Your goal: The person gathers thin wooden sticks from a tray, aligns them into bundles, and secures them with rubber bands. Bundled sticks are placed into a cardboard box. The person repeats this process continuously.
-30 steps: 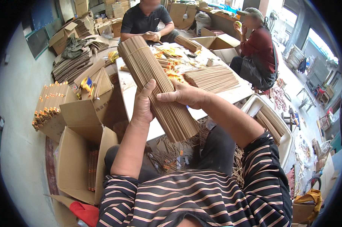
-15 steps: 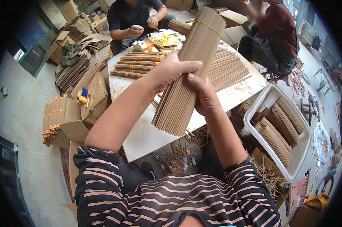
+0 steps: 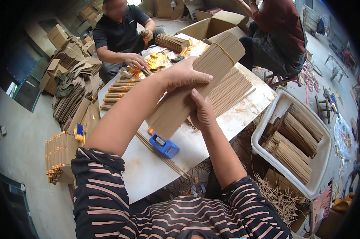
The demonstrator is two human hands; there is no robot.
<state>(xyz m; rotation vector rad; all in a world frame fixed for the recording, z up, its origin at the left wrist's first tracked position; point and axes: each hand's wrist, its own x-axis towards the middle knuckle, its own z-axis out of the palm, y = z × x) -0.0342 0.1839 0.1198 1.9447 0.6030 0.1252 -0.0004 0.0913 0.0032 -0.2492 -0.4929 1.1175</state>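
A thick bundle of thin brown incense sticks is held over the table, slanting from far right to near left. A yellow rubber band circles its far end. My left hand grips it from the left, thumb across the top. My right hand holds it from the right and below, thumb pressed on the sticks. Beneath the near end, a blue tape dispenser lies on the white table beside a few loose sticks. More loose sticks are spread beyond my right hand.
Banded bundles and orange-yellow labels lie on the white table. A white tub with stick bundles stands at right. Across the table one person handles things; another person sits far right. Cardboard boxes stand around.
The held bundle has shifted slightly left and tilted further. The blue tape dispenser has come into sight. The person across has lowered one hand to the labelled bundles.
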